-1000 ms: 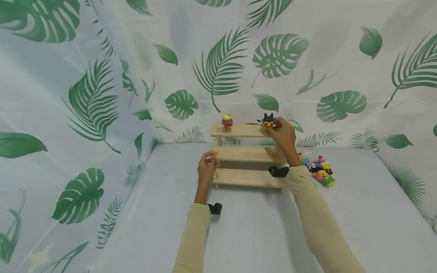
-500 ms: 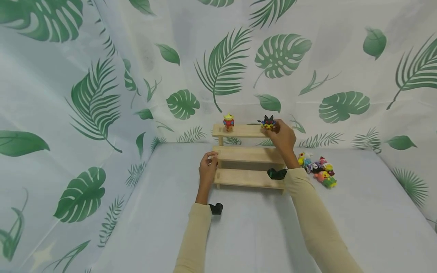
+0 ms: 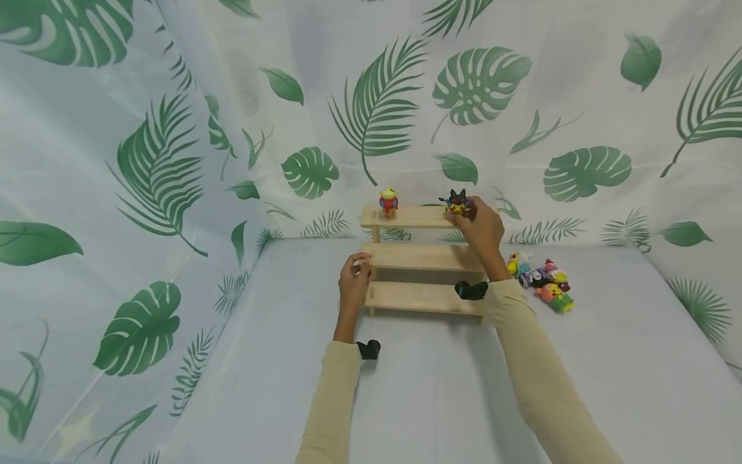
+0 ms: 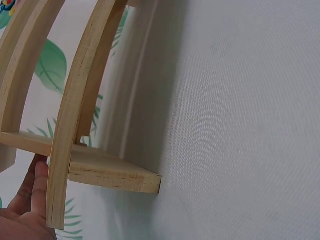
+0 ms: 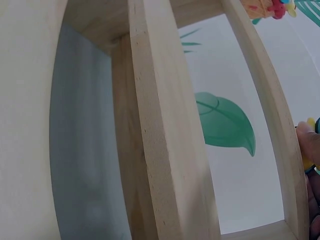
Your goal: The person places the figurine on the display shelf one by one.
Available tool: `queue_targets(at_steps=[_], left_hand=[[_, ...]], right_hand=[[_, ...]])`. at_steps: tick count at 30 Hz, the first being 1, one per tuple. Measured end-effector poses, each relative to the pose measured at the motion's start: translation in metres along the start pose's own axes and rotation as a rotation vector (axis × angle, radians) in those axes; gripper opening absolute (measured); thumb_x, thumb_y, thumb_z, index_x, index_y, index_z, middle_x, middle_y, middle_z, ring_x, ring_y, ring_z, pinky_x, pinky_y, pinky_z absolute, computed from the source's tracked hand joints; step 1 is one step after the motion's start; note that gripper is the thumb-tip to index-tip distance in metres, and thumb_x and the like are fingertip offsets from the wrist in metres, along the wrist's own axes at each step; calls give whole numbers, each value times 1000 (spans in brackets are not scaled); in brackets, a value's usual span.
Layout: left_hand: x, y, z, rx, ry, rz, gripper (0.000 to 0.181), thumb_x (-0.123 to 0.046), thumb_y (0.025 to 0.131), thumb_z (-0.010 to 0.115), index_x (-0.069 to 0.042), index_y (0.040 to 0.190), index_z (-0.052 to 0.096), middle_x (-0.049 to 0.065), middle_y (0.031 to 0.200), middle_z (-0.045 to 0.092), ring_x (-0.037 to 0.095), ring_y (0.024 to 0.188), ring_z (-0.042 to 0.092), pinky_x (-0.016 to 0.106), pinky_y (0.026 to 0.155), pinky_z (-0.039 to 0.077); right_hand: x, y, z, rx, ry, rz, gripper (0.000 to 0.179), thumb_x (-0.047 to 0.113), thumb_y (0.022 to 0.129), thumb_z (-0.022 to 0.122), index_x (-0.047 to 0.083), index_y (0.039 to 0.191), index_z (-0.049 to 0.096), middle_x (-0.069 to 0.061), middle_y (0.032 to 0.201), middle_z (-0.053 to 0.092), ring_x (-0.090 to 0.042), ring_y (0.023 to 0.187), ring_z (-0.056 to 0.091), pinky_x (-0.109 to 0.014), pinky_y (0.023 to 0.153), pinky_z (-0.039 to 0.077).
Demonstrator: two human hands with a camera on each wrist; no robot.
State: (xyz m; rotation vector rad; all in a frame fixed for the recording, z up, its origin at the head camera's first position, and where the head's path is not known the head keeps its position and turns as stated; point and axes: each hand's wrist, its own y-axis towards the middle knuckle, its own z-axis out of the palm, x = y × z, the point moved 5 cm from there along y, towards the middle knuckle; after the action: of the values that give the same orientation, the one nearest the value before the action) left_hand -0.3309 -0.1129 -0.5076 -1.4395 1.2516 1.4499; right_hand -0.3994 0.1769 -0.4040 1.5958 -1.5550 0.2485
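Note:
A three-tier wooden display rack (image 3: 426, 256) stands on the table. On the right part of its top tier, my right hand (image 3: 484, 225) pinches a small yellow figurine (image 3: 458, 205) with a black, eared hood. The right wrist view shows only the fingertips (image 5: 312, 145) and a sliver of the figurine beyond the top board. A red-and-blue figurine with a yellow top (image 3: 389, 202) stands upright at the top tier's left end. My left hand (image 3: 352, 280) holds the rack's left side by the middle tier; its fingers (image 4: 40, 185) touch the wood.
Several colourful figurines (image 3: 545, 280) lie in a group on the table, right of the rack. A leaf-patterned cloth wall (image 3: 371, 129) rises close behind the rack. The pale table (image 3: 417, 386) extends in front and to both sides.
The hooded figurine stays in my right hand at nearly the same spot on the top tier. My left hand keeps its place on the rack. The head view has shifted slightly.

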Motion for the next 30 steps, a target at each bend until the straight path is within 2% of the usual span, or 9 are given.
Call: queue_targets(at_steps=[4,9,13,17,19,21,25,27,30], left_hand=[[0,-1,1,8,-11,-10,19,-31,99,57,-19,110,67,24,91,66,38,80,60,23,61,42],[1,0,2,8,-8,-10,21,-33,98,57,-19,111,67,26,90,66,33,77,58,23,60,41],[1,0,2,5,-12,-5,21,-32,99,56,-18,111,67,27,91,66,38,79,59,22,60,41],[0,0,2,7,-10,-3,20,-30,100,55,-18,112,66,27,91,66,42,81,60,22,60,41],[0,0,2,11,-7,-3,20,-29,100,55,-18,112,66,27,91,66,43,82,60,22,60,42],[1,-1,2,12,-3,-5,19,-29,100,55,-18,112,66,27,90,65,43,82,60,22,59,42],[1,-1,1,2,4,-5,19,-29,99,56,-18,111,66,21,89,67,38,83,62,22,60,43],[0,-1,1,1,7,-2,18,-28,99,55,-19,111,66,19,89,68,36,83,62,22,61,43],[-1,0,0,-1,-3,0,18,-28,99,56,-18,110,66,21,89,68,36,82,62,22,60,43]], right_hand=[[-1,-2,-1,6,4,-2,47,36,86,75,6,120,63,-21,103,71,-37,93,67,-52,78,49],[0,-4,-3,2,-5,4,46,35,87,74,4,119,63,-21,102,70,-37,93,66,-53,78,48],[0,-2,-3,15,-5,12,49,37,88,72,5,124,61,-21,105,70,-37,95,65,-53,81,47],[-1,-5,-4,28,82,32,55,33,90,71,6,134,55,-19,118,67,-36,103,64,-52,89,47],[-2,-10,-7,0,156,30,53,27,90,71,6,136,53,-18,124,64,-34,105,65,-48,90,49],[-4,-18,-12,-62,235,25,47,19,90,71,4,132,56,-16,124,65,-29,102,66,-38,86,51],[-14,-37,-27,-207,350,28,30,11,91,67,0,118,64,-16,113,68,-7,85,64,-15,70,47],[-22,-46,-34,-253,381,42,24,11,91,66,-2,111,67,-19,106,69,2,77,59,-9,64,43],[-37,-57,-42,-273,382,62,21,14,92,66,-2,105,69,-19,98,69,10,71,55,-7,61,42]])
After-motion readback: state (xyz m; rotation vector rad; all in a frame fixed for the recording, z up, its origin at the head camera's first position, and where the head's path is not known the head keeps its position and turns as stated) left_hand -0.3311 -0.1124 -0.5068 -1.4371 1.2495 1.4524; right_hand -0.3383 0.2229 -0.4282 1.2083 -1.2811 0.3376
